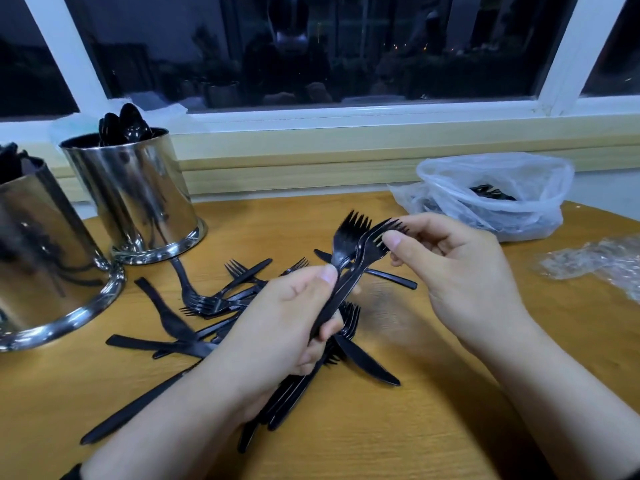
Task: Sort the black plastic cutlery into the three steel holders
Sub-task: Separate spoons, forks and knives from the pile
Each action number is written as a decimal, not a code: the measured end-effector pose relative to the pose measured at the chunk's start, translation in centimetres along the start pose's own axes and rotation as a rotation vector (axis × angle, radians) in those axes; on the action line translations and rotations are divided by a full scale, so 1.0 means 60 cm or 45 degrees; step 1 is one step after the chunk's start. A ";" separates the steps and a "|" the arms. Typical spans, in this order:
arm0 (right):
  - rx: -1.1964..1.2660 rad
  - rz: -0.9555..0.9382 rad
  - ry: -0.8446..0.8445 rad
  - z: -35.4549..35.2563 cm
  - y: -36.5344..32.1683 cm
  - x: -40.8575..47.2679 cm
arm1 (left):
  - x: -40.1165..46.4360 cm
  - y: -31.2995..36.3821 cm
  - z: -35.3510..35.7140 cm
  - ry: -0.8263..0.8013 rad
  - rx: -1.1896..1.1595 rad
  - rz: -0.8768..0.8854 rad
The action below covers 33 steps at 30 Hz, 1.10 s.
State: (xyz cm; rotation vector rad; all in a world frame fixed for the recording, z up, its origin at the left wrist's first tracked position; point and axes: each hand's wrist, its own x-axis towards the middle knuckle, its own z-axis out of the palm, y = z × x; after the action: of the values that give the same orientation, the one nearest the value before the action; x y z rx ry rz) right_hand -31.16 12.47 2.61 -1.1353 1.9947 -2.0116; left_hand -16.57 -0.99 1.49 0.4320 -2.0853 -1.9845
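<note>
Only the head view here. Roughly midway, I'd say: the pile of loose cutlery [221, 306] lies on the wooden table [433, 410] just right of the near steel holder [52, 258], forks and knives mixed, so plenty is left to sort.

The left hand [277, 327] is curled tight round the handles of a small bunch of forks [349, 258], held up above the pile. The right hand [457, 261] pinches the tines of one of those forks between thumb and fingers; looks like it's being lined up with the rest, though that's my guess.

Containers: the near steel holder has dark cutlery poking out at the frame edge, can't tell which kind. The second steel holder [138, 199], just behind it, holds spoons [124, 124], bowls up. A third holder isn't in view. Far right of the near steel holder, behind the right hand, an open plastic bag [495, 188] has more black cutlery inside, forks at least.
</note>
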 end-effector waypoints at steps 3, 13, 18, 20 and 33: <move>0.040 -0.015 0.025 0.007 -0.004 -0.003 | 0.000 -0.004 0.002 -0.030 0.029 -0.017; -0.072 0.045 -0.158 0.013 -0.001 -0.002 | 0.001 0.003 -0.001 -0.044 0.231 0.030; -0.163 0.033 -0.154 0.011 -0.009 -0.003 | 0.004 0.000 -0.011 -0.029 0.457 0.162; -0.175 0.046 -0.067 0.010 -0.016 0.000 | 0.003 0.002 -0.015 0.058 0.590 0.238; -0.036 -0.039 -0.167 0.176 -0.140 0.059 | -0.045 0.032 -0.126 0.461 0.351 0.453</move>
State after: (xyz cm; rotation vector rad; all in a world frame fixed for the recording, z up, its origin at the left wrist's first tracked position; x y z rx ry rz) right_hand -24.34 2.98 10.29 -1.2760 1.9595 -1.8751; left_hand -11.45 -6.95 3.95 0.3992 -2.0326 -1.3195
